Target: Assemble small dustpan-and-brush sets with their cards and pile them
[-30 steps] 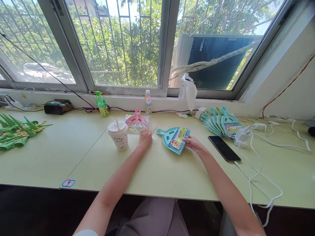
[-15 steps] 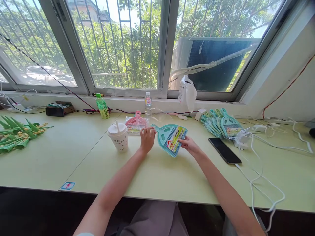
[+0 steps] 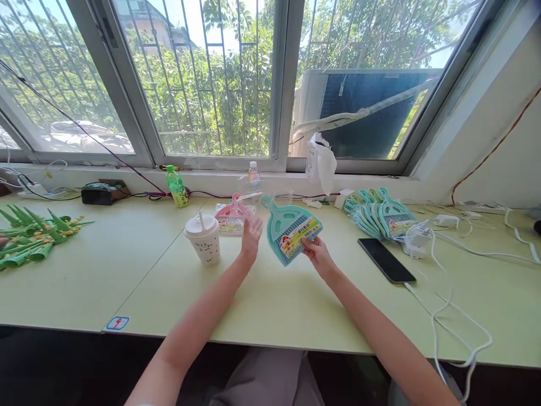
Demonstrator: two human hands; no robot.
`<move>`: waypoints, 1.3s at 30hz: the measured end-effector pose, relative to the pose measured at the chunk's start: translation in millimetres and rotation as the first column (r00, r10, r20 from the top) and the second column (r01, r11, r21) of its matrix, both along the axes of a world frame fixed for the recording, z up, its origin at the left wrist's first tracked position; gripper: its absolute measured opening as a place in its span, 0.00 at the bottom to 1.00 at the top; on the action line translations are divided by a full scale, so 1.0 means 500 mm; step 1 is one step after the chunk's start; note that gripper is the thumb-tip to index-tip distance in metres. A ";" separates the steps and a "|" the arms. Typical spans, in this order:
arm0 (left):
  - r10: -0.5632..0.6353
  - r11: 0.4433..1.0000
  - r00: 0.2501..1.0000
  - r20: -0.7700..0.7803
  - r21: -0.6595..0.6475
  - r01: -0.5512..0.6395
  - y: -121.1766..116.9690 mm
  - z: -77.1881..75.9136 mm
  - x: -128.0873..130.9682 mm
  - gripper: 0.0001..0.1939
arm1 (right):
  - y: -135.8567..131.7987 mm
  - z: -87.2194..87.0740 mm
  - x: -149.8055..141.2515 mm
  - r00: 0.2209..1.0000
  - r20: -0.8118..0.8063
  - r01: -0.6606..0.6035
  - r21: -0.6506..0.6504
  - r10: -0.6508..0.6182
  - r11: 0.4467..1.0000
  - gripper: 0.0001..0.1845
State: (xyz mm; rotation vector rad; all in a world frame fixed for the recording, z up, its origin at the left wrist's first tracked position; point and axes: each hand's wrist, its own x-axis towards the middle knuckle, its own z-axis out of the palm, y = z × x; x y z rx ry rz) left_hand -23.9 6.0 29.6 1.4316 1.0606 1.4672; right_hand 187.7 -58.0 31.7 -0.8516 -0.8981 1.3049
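My right hand [image 3: 318, 255] grips a teal mini dustpan [image 3: 276, 223] by its lower right edge, with a brush and a printed label card on its front. The dustpan is held tilted above the table, handle pointing up and left. Left of it, my left hand [image 3: 251, 238] is raised with the fingers stretched out, holding nothing and apart from the dustpan. Behind that hand lies a pink dustpan set [image 3: 232, 214] in clear wrap, partly covered by the fingers. A white lidded cup [image 3: 203, 239] with a straw stands to the left.
Several teal dustpans [image 3: 380, 214] lie stacked at the right, near a phone [image 3: 385, 260] and white cables [image 3: 450, 324]. Along the window stand a green bottle [image 3: 177, 187] and a clear bottle [image 3: 253, 172]. Green and yellow plastic pieces [image 3: 40, 234] lie at far left.
My left hand has let go of the dustpan's handle and opened, moving slightly left. The dustpan has turned a little in my right hand, its handle now higher.
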 end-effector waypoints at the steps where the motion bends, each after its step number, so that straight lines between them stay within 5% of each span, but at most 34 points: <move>1: -0.101 0.994 0.992 0.075 -0.038 0.104 0.005 0.001 -0.003 0.30 | 0.001 -0.001 0.002 1.000 0.018 -0.008 0.000 0.008 1.000 0.20; 3: -0.166 0.975 0.954 0.249 -0.102 0.196 0.012 0.002 -0.009 0.29 | 0.003 -0.004 0.007 0.998 0.059 -0.027 0.007 0.026 1.000 0.21; 7: -0.175 0.957 0.917 0.359 -0.156 0.244 0.022 0.003 -0.024 0.27 | 0.009 -0.008 0.015 0.994 0.106 -0.027 0.026 0.024 0.999 0.23; 15: -0.397 0.889 0.906 0.149 -0.185 0.420 0.016 0.016 -0.040 0.28 | 0.019 -0.012 0.026 0.995 0.056 0.077 0.015 -0.078 0.997 0.20; 21: -0.447 0.832 0.866 0.224 -0.253 0.494 -0.012 0.014 -0.011 0.31 | 0.009 -0.020 0.003 0.998 0.065 -0.019 0.006 0.019 1.000 0.19; 28: -0.577 0.679 0.729 0.369 -0.280 0.679 -0.046 0.005 0.025 0.30 | 0.003 -0.020 -0.009 0.992 -0.044 0.120 -0.001 -0.120 0.993 0.19; 34: -0.414 0.803 0.746 0.521 -0.176 0.569 -0.041 -0.004 0.050 0.23 | 0.008 -0.029 -0.010 0.989 -0.065 0.135 -0.015 -0.136 0.991 0.19; 39: -0.426 0.753 0.756 0.496 -0.269 0.601 -0.061 -0.012 0.061 0.22 | 0.006 -0.040 -0.023 0.980 -0.064 0.189 -0.018 -0.189 0.982 0.20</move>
